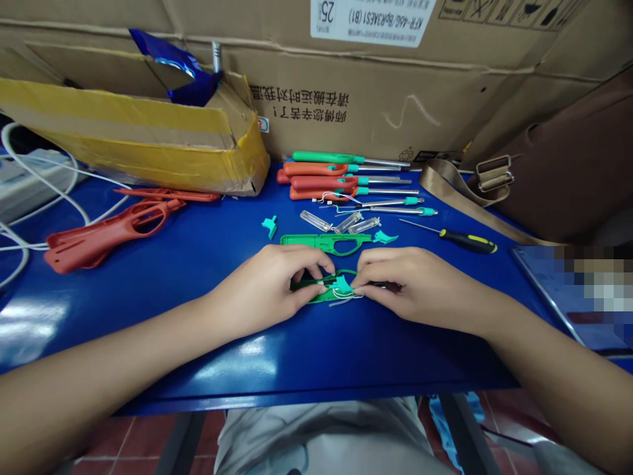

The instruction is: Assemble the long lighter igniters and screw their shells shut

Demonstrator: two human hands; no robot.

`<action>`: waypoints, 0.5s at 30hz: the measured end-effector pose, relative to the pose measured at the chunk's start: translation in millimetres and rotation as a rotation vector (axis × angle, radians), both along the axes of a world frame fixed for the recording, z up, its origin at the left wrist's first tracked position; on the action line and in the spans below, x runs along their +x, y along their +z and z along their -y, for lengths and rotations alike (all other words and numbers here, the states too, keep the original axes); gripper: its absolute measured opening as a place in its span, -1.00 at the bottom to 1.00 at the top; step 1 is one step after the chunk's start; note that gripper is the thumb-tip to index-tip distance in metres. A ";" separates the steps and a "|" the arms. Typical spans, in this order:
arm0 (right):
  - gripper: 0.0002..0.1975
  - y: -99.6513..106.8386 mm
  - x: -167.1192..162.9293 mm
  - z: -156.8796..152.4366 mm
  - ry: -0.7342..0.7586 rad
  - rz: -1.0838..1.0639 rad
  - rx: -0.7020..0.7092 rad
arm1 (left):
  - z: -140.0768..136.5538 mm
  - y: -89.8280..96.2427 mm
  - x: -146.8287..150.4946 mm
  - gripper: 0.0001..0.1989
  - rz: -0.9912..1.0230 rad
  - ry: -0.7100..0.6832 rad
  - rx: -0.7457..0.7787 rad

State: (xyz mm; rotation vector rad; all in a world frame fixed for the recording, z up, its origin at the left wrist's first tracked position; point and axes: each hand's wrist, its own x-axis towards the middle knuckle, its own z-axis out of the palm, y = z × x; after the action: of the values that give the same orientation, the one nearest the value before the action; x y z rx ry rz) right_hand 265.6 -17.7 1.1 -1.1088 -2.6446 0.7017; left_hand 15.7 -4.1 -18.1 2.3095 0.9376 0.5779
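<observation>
Between my hands, low over the blue table, is a green lighter shell half point(316, 298) with thin white wires point(352, 296) trailing from it. My left hand point(271, 280) is closed round its left end, thumb and fingers pinching the edges. A turquoise trigger point(342, 285) sits at the shell's middle. The fingertips of my right hand point(415, 284) pinch together at that trigger's right edge; the shell's far end is hidden behind them. Just beyond lies a second green shell half point(306, 240), with another turquoise trigger point(384, 237) at its right tip.
Several assembled lighters point(321, 169) lie farther back, beside metal tubes point(395, 203) and clear fuel tanks point(316, 221). A screwdriver point(467, 241) rests at right. Red shells point(113, 231), white cables point(74, 191) and a taped carton point(198, 145) occupy the left. A loose trigger point(270, 226) is nearby.
</observation>
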 end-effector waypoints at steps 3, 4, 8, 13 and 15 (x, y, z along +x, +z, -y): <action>-0.87 -0.8 1.7 -2.4 -0.031 -0.085 -0.028 | -0.4 -0.2 -0.3 -0.81 -0.008 -0.006 0.050; -0.87 -1.4 2.4 -3.2 -0.040 -0.118 -0.024 | -0.5 -0.3 -0.2 -0.82 -0.010 -0.010 0.064; -0.93 -4.3 1.8 -5.5 -0.115 -0.163 -0.028 | -0.4 -1.9 -0.7 -0.81 -0.032 -0.018 0.098; -0.89 -7.8 -3.5 -8.3 -0.249 -0.140 -0.168 | -0.7 -0.9 -5.4 -0.68 -0.123 -0.083 0.202; -0.89 -8.3 -3.9 -8.7 -0.264 -0.140 -0.160 | -1.7 2.0 -7.9 -0.68 -0.149 -0.142 0.265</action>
State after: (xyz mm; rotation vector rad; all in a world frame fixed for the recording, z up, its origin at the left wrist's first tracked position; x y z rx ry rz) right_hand 261.7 -9.0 -7.2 -1.3646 -2.3021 0.9105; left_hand 7.8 -2.4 -16.0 2.6629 0.7935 0.5010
